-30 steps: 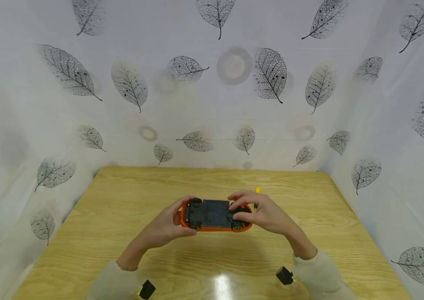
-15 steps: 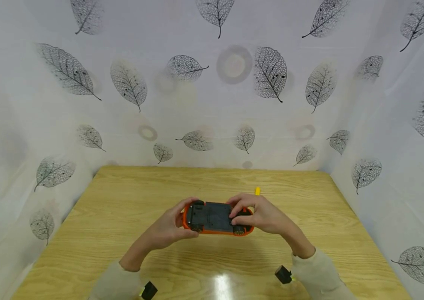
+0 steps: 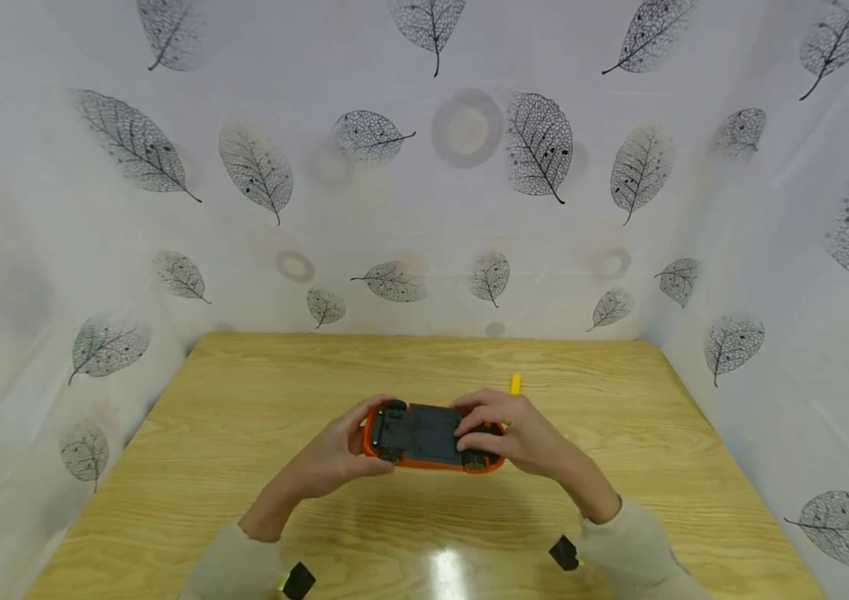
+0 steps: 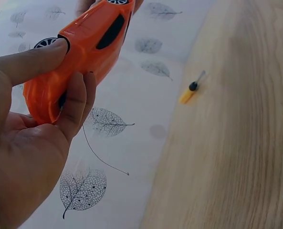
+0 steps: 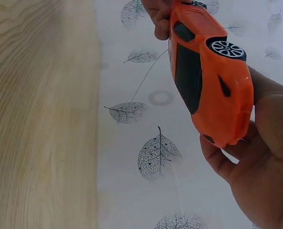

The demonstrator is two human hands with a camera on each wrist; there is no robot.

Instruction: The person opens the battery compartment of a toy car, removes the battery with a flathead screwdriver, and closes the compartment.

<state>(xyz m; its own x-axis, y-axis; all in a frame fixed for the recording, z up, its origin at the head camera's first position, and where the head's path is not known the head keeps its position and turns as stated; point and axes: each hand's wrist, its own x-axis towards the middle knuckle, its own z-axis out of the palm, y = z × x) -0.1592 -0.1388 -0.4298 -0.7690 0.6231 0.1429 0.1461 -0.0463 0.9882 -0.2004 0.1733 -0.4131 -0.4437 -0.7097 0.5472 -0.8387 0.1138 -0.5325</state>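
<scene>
An orange toy car [image 3: 427, 434] is held upside down above the table, its black underside and wheels facing up. At its left end my left hand [image 3: 328, 457] grips the body, thumb along the near side and fingers on the far side. My right hand [image 3: 520, 431] is at the other end, with thumb and curled fingertips on the underside near the wheels. In the right wrist view, more of its fingers sit under the end of the car [image 5: 217, 90]. What lies beneath the right fingertips is hidden.
A screwdriver [image 4: 191, 92] with a yellow handle lies on the wooden table [image 3: 304, 367], beyond my right hand. Leaf-patterned white curtains [image 3: 394, 217] enclose the table at the back and both sides. Each wrist carries a small black camera [image 3: 298, 581].
The car has come down slightly and its right end tilts a little nearer. My right fingertips have shifted a bit left along the underside. The left hand keeps its grip.
</scene>
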